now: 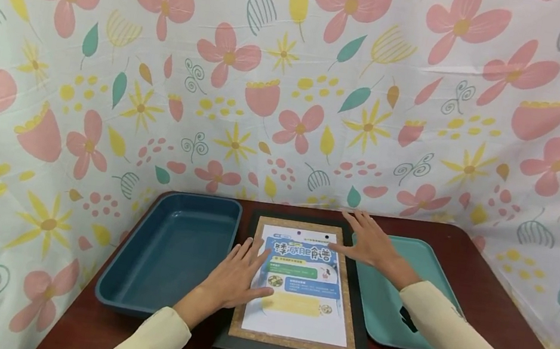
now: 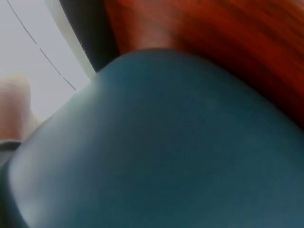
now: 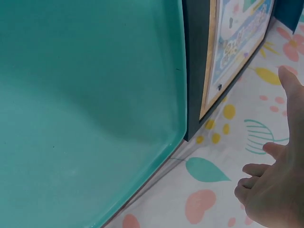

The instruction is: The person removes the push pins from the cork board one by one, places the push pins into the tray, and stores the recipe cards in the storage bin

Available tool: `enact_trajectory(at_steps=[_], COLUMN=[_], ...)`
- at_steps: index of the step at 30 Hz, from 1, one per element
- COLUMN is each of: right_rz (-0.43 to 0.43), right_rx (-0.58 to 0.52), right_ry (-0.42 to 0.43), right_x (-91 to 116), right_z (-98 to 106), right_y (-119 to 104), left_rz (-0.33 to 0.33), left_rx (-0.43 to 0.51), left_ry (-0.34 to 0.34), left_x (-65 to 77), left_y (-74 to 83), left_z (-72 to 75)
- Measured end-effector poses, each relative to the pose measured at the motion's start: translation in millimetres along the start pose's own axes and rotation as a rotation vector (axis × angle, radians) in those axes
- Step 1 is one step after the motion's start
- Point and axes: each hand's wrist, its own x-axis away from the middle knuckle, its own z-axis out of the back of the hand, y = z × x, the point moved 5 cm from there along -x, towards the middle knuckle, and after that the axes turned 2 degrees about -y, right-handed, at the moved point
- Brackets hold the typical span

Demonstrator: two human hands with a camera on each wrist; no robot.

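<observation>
A black-framed cork board (image 1: 295, 344) lies on the table with a printed sheet (image 1: 290, 324) on it, bearing large Chinese characters and blue, green and yellow blocks. Two small dark pushpins (image 1: 327, 237) sit near the sheet's top edge; one pin (image 3: 219, 87) shows in the right wrist view. My left hand (image 1: 237, 277) is over the board's left side, fingers extended and thumb toward the sheet. Over the upper right corner is my right hand (image 1: 374, 248), fingers spread, holding nothing. Whether either hand touches the board, I cannot tell.
A deep dark blue bin (image 1: 167, 254) stands left of the board; its blurred side (image 2: 166, 142) fills the left wrist view. To the right lies a shallow teal tray (image 1: 387, 329), with a small black item (image 1: 407, 319) beside my sleeve. A flower-patterned cloth (image 1: 294, 80) hangs behind.
</observation>
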Motion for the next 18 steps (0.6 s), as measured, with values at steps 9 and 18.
enact_trajectory(at_steps=[9,18], right_rz=[-0.004,-0.006], right_rx=[-0.011,-0.022], right_ry=[-0.019,-0.062], right_x=[-8,-9], right_z=[-6,-14], right_y=[-6,-9], left_rz=[0.020,0.036], left_rx=[-0.104,-0.020], left_ry=[-0.023,-0.047], left_x=[-2.1,-4.2], left_y=[0.8,7.8], left_z=[-2.7,-4.6])
